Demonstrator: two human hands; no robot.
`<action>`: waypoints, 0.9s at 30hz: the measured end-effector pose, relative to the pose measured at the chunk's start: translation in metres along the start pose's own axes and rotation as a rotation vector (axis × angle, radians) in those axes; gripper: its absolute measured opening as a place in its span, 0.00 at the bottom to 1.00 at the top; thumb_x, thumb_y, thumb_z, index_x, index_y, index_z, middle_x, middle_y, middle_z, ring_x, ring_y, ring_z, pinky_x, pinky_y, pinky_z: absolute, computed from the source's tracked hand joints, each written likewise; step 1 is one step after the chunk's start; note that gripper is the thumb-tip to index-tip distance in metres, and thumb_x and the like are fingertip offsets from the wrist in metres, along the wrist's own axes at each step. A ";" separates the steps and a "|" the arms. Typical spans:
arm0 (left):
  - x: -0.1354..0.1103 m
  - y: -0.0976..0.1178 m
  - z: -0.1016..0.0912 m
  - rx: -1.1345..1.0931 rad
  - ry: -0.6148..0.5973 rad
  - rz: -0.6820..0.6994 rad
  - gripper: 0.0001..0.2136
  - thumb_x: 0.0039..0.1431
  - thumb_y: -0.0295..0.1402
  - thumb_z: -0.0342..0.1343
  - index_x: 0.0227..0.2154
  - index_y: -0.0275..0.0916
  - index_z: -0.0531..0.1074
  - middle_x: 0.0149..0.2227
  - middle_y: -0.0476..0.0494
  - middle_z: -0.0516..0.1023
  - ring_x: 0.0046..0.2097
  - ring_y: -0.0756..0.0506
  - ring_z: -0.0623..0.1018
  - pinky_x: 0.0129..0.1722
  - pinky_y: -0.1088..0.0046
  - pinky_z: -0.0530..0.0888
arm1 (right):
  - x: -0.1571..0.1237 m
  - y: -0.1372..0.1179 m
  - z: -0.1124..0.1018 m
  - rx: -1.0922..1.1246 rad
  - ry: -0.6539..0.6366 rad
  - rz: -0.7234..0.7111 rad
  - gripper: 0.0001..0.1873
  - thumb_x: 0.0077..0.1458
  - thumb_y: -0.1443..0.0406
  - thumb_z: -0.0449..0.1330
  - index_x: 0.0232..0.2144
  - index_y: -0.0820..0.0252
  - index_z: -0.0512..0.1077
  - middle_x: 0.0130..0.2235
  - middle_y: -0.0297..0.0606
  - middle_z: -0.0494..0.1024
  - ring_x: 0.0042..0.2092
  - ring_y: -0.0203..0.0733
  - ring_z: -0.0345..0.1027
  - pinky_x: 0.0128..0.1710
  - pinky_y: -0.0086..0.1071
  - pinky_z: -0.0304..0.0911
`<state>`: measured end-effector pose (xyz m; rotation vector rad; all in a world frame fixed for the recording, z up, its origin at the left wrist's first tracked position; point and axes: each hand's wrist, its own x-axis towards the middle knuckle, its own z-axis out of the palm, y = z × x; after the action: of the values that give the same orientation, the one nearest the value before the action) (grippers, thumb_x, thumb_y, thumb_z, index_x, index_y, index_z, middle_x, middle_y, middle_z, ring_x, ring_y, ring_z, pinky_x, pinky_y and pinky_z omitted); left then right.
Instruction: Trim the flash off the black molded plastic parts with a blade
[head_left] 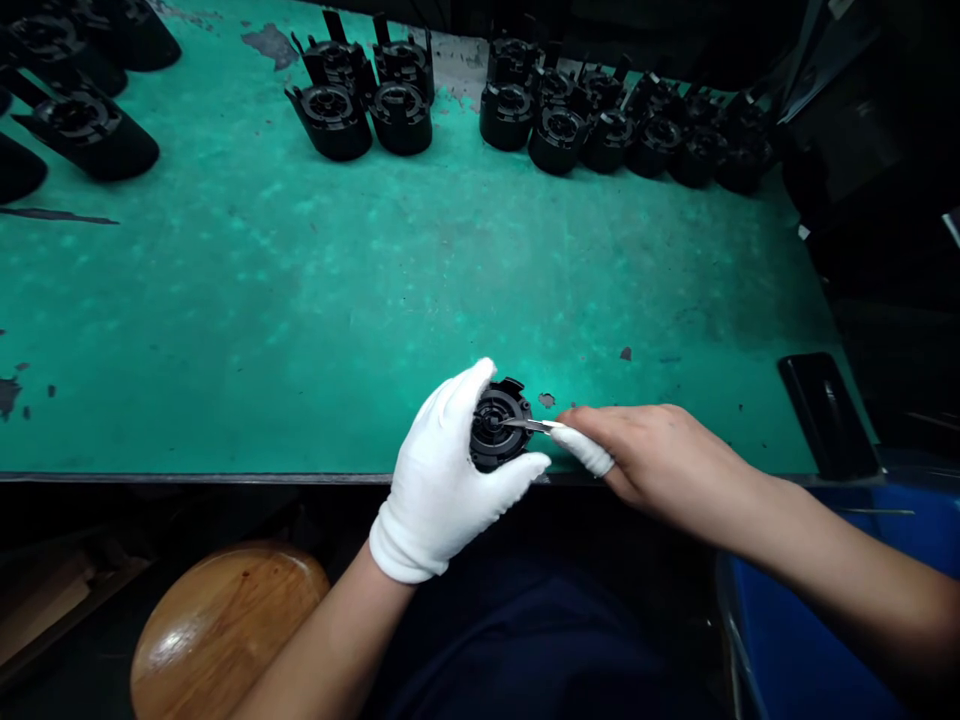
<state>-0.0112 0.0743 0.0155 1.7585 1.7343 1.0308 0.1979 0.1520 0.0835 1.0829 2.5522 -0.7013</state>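
My left hand (450,465), in a white glove, is closed around a round black plastic part (491,445) near the table's front edge. The part faces up, showing ringed inner walls and a small tab on its far rim. From the right, my right hand (611,445) pinches a slim metal blade (529,426), which looks like a craft knife; its handle is hidden in the palm. The pointed tip is over the middle of the black part; whether it touches is unclear. White wrapping covers the right thumb, and the other fingers are bare.
Several black cylindrical housings (559,135) stand in rows along the back of the green table (337,300), with more at the far left. A black phone-like object (829,415) lies near the right edge. Below are a wooden stool (225,635) and a blue bin (795,620).
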 end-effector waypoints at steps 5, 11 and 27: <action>-0.001 -0.001 0.000 0.014 0.009 0.015 0.40 0.51 0.47 0.67 0.63 0.40 0.58 0.63 0.34 0.68 0.64 0.36 0.69 0.65 0.55 0.67 | -0.006 -0.015 0.005 -0.010 -0.083 0.060 0.17 0.51 0.76 0.50 0.41 0.57 0.70 0.36 0.39 0.80 0.36 0.49 0.76 0.29 0.34 0.51; -0.001 -0.001 0.004 0.020 0.071 -0.026 0.39 0.52 0.47 0.66 0.63 0.41 0.59 0.63 0.35 0.68 0.63 0.35 0.70 0.64 0.53 0.68 | -0.008 -0.016 0.015 0.395 0.077 0.037 0.13 0.62 0.69 0.50 0.45 0.53 0.70 0.37 0.36 0.80 0.38 0.45 0.73 0.35 0.33 0.58; -0.020 0.021 0.010 -0.098 0.027 -0.135 0.50 0.53 0.45 0.66 0.70 0.41 0.40 0.72 0.32 0.47 0.72 0.35 0.52 0.70 0.51 0.54 | -0.005 0.020 0.004 0.214 0.241 -0.056 0.23 0.61 0.70 0.54 0.57 0.51 0.71 0.53 0.36 0.80 0.49 0.47 0.75 0.47 0.36 0.66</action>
<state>0.0113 0.0545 0.0224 1.5525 1.7613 1.0664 0.2166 0.1591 0.0762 1.2346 2.7682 -0.9274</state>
